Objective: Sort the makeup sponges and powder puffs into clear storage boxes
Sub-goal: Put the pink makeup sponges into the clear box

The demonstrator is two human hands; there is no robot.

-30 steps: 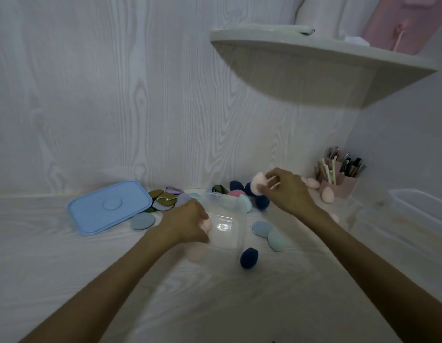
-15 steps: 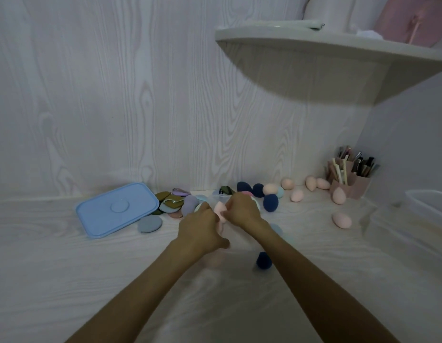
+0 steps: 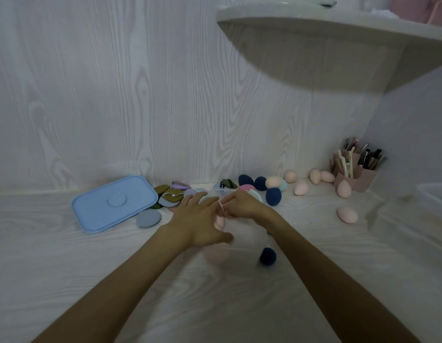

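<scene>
Pink sponge [image 3: 221,211], pale and soft, sits pinched in my right hand [image 3: 242,206] just over the clear box [image 3: 242,240], so the drop runs straight down and slightly toward me; my left hand [image 3: 197,224] lies spread, fingers nearly straight, against the box's near-left side; its grip holds nothing that I can see; remaining pink sponges lie well right on the worktop [image 3: 66,280], nearer my right hand.

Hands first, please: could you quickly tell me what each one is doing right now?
Left hand: open, fingers spread over the clear box.
Right hand: fingers curled over the box at a pink sponge; whether it holds it cannot be told.
</scene>
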